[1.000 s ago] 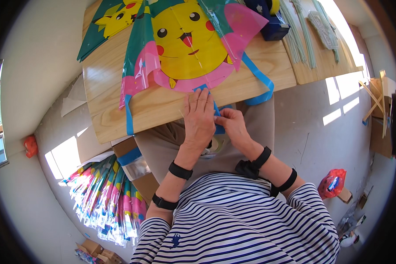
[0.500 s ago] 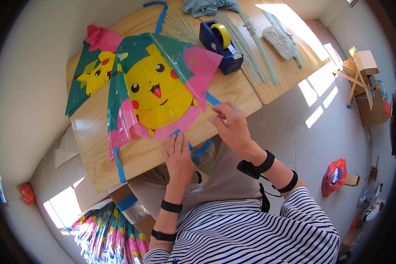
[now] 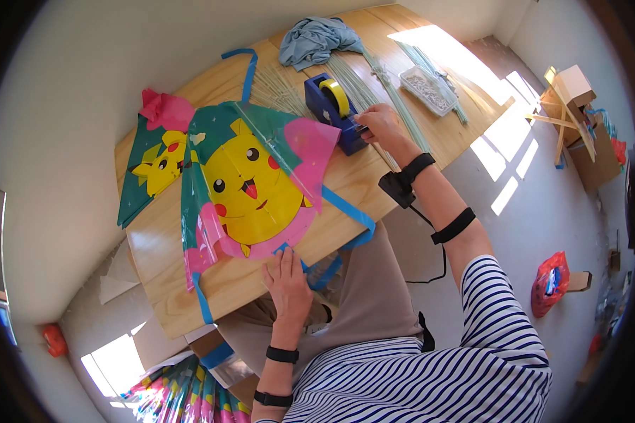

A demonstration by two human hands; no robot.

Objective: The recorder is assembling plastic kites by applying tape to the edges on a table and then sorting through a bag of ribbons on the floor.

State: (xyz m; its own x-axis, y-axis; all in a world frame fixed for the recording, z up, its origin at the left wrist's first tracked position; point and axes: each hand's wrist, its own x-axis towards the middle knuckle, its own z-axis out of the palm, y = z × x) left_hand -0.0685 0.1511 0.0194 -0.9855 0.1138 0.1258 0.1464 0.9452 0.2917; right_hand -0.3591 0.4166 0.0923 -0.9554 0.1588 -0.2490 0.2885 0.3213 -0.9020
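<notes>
Low on the wooden table (image 3: 363, 176), the left hand (image 3: 289, 285) lies flat, fingers straight and close together, tips on a blue strip (image 3: 282, 248) at the bottom edge of the plastic sheet (image 3: 250, 183). That sheet, with its yellow cartoon face, is spread near the table's front edge. The right hand (image 3: 379, 127) reaches to the front end of the blue tape dispenser (image 3: 321, 100), fingers bent; whether they pinch tape, I cannot tell. Beyond lie thin sticks (image 3: 384, 81) and a crumpled cloth (image 3: 317, 42).
</notes>
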